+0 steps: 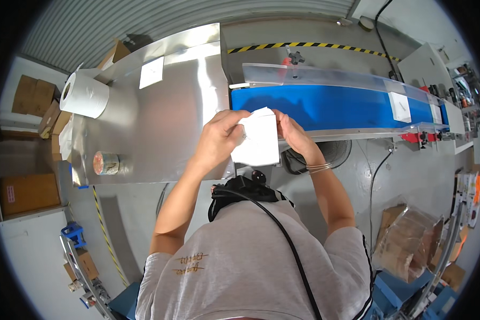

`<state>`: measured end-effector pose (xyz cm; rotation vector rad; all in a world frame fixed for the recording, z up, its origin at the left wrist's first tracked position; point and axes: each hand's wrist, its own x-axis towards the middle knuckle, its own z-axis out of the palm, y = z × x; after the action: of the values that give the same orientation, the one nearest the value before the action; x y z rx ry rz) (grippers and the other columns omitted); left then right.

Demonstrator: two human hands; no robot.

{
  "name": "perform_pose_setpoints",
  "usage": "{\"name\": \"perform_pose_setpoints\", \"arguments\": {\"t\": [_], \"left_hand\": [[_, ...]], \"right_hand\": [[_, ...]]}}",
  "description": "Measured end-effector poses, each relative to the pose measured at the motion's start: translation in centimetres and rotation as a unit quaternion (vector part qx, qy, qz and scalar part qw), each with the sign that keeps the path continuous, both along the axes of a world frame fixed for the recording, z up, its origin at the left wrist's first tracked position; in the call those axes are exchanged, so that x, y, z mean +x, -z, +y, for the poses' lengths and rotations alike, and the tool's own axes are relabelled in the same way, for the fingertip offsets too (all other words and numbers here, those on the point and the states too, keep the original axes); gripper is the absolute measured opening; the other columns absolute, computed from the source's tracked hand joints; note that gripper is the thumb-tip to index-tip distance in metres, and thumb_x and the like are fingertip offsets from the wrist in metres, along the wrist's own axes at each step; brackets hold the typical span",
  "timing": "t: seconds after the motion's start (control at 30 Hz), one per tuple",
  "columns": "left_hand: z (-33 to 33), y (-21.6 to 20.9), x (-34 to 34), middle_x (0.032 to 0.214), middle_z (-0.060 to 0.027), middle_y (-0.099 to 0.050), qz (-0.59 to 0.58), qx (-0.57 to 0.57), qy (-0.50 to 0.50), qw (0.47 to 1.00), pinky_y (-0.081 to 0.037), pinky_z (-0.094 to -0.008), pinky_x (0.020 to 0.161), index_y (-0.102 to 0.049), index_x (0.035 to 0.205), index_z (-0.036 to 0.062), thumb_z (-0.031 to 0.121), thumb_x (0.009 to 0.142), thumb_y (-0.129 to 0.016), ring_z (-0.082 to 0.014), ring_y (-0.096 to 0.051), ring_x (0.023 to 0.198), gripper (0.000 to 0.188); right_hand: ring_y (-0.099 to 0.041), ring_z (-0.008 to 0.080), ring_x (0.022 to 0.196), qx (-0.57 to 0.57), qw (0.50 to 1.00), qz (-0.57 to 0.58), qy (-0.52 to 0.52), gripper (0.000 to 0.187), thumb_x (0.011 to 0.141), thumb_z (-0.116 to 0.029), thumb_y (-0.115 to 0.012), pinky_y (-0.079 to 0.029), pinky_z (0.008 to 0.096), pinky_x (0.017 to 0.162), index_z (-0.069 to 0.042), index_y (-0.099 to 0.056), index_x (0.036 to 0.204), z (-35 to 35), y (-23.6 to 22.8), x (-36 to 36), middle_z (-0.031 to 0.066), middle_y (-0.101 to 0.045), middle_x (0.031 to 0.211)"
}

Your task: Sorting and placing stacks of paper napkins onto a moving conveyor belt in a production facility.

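In front of me, a flat white packet [257, 144], perhaps paper, is held up near the gap between the steel table and the blue belt. My left hand [218, 137] pinches its left side between thumb and fingers. At the packet's upper right edge is my right hand [297, 136], its fingertips closed against that edge and partly hidden behind it. The packet's top edge looks uneven, with a small flap sticking up. Another white flat piece [152, 72] lies at the back of the steel table [144, 122].
A blue conveyor belt [325, 106] with a clear side guard [314, 74] runs right, carrying a white packet [399, 107]. On the table's left are a large white roll [85, 94] and a tape roll [106, 163]. A floor fan [330, 154] stands beneath the belt.
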<state>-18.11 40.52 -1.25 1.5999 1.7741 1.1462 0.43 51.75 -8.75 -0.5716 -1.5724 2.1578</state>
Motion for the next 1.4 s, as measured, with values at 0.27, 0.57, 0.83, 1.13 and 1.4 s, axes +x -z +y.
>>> {"name": "perform_pose_setpoints", "arguments": {"t": [0.27, 0.57, 0.83, 1.13, 1.4], "left_hand": [[2.0, 0.7, 0.9, 0.092, -0.0083, -0.063, -0.136, -0.036, -0.018, 0.990, -0.049, -0.0310, 0.072, -0.060, 0.113, 0.0014, -0.003, 0.081, -0.060, -0.0176, -0.060, 0.083, 0.032], [-0.5, 5.1, -1.1, 0.092, -0.0054, -0.061, -0.155, -0.067, -0.058, 0.984, -0.048, -0.0254, 0.069, -0.053, 0.126, 0.0074, -0.001, 0.080, -0.066, -0.0100, -0.055, 0.075, 0.049], [-5.8, 7.8, -4.2, 0.088, -0.0058, -0.064, -0.159, -0.133, -0.120, 0.971, -0.047, -0.0243, 0.066, -0.053, 0.124, 0.0033, 0.002, 0.083, -0.064, -0.0090, -0.055, 0.073, 0.043], [-6.4, 10.0, -5.0, 0.085, -0.0072, -0.065, -0.064, -0.120, -0.112, 0.984, -0.048, -0.0247, 0.062, -0.052, 0.124, 0.0009, 0.005, 0.085, -0.061, -0.0115, -0.057, 0.068, 0.040], [-7.3, 13.7, -5.8, 0.076, 0.0003, -0.060, -0.131, -0.126, -0.063, 0.981, -0.047, -0.0238, 0.063, -0.059, 0.116, 0.0024, 0.007, 0.086, -0.063, -0.0080, -0.054, 0.067, 0.031]], "right_hand": [[-0.053, 0.0079, 0.098, -0.031, 0.999, -0.008, 0.019, 0.035, 0.092, -0.023, -0.061, -0.044, 0.0244, 0.086, -0.004, -0.051, 0.120, 0.6, 0.1, 1.1, 0.0019, -0.058, 0.107], [-0.047, 0.0045, 0.075, 0.141, 0.946, -0.131, 0.262, 0.025, 0.098, -0.027, -0.052, -0.041, 0.0204, 0.063, -0.005, -0.057, 0.108, 8.9, 3.1, 9.0, -0.0035, -0.055, 0.084], [-0.064, 0.0280, 0.079, 0.342, 0.753, -0.373, 0.420, 0.041, 0.090, -0.040, -0.058, -0.049, 0.0363, 0.070, -0.003, -0.059, 0.109, 19.2, 6.2, 21.6, 0.0189, -0.065, 0.082], [-0.055, 0.0252, 0.079, 0.363, 0.572, -0.289, 0.676, 0.034, 0.093, -0.026, -0.057, -0.045, 0.0360, 0.075, 0.003, -0.053, 0.109, 12.3, 5.7, 23.6, 0.0156, -0.057, 0.087], [-0.061, 0.0418, 0.078, 0.153, 0.705, -0.515, 0.463, 0.026, 0.090, -0.028, -0.053, -0.049, 0.0474, 0.069, -0.003, -0.055, 0.098, -16.0, 28.0, 14.1, 0.0223, -0.062, 0.084]]}}
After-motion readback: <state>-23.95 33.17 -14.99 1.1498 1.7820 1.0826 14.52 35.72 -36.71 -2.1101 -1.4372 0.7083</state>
